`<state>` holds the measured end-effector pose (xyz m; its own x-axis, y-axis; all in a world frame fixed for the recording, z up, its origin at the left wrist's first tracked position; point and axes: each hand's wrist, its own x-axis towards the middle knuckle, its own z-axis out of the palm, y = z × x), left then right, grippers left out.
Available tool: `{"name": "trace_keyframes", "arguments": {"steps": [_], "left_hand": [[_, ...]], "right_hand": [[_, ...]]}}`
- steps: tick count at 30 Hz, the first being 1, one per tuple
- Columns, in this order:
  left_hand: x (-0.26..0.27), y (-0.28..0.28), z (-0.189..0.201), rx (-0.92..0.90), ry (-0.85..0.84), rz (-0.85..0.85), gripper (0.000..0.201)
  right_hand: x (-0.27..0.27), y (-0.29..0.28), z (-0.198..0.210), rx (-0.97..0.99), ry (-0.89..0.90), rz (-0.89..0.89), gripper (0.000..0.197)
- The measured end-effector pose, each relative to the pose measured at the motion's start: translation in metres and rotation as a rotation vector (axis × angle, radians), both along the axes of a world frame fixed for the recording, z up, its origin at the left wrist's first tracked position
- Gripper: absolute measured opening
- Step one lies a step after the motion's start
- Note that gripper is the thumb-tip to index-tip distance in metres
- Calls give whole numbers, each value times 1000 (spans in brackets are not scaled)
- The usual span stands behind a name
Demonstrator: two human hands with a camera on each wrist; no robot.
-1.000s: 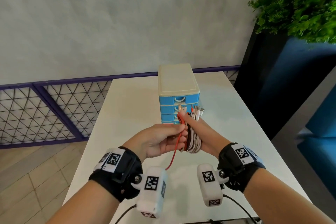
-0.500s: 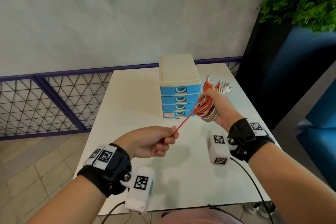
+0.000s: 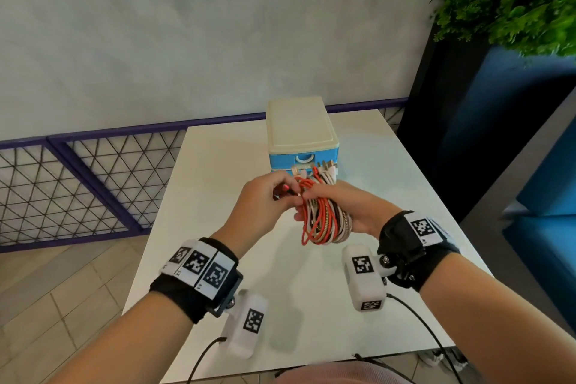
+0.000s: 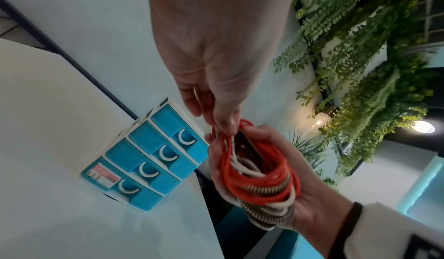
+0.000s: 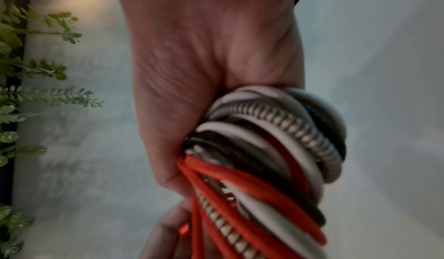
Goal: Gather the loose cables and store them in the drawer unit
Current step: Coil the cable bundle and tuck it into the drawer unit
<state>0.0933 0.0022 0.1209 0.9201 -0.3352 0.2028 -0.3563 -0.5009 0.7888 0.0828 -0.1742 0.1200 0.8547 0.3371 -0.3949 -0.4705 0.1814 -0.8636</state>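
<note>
A coiled bundle of cables (image 3: 324,218), red, white, black and spring-wrapped, hangs in my right hand (image 3: 349,206), which grips it above the table's middle. The same bundle (image 4: 261,177) fills the left wrist view, and in the right wrist view the cable loops (image 5: 266,149) bulge out of my fist. My left hand (image 3: 268,196) pinches the red cable (image 4: 228,136) at the top of the coil, beside my right fingers. The blue drawer unit (image 3: 301,137) with a cream top stands just behind the hands; its four drawers (image 4: 149,158) look closed.
The white table (image 3: 218,184) reaches to a grey wall. A purple mesh railing (image 3: 93,184) runs on the left. A dark blue planter (image 3: 486,121) with green foliage stands close on the right. Wires from the wrist cameras trail over the table's near edge.
My left hand, which was pulling the red cable's free length taut toward me, has come up to the bundle. The red cable is now wound onto the coil, and my right hand has moved back toward the table's middle.
</note>
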Motion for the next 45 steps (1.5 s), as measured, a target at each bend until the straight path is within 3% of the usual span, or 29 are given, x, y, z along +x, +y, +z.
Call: {"name": "trace_keyframes", "arguments": {"steps": [4, 8, 10, 13, 15, 17, 20, 24, 29, 33, 37, 41, 45], "left_hand": [[0, -1, -4, -66, 5, 53, 37], [0, 5, -8, -12, -2, 31, 21], [0, 11, -6, 207, -197, 9, 32], [-2, 19, -5, 684, -623, -150, 79], [-3, 20, -5, 867, -730, -268, 96], [2, 19, -7, 913, -797, -341, 88], [13, 18, -10, 781, -851, -434, 62], [23, 16, -8, 737, -785, -464, 35], [30, 12, -10, 711, -717, -458, 29], [32, 8, -14, 688, -723, -438, 22], [33, 9, -19, 748, -627, -348, 19], [40, 8, -19, 947, -420, -198, 27], [50, 8, -14, 1009, -87, -65, 33]], "right_hand": [[0, 8, -3, 8, -6, 21, 25], [2, 11, -5, -138, -36, -26, 11], [5, 12, -3, -207, -32, -19, 6], [8, 16, 4, -345, -45, 76, 8], [7, 22, 10, -483, -74, 245, 12], [4, 30, 16, -606, -90, 423, 7], [4, 34, 18, -592, -47, 512, 8], [7, 33, 16, -485, -11, 507, 8], [12, 29, 17, -388, 70, 526, 7], [16, 26, 17, -456, 67, 552, 17], [21, 18, 15, -871, -167, 479, 59], [12, 19, 11, -1120, -451, 371, 66], [-5, 25, 4, -1417, -969, 268, 83]]}}
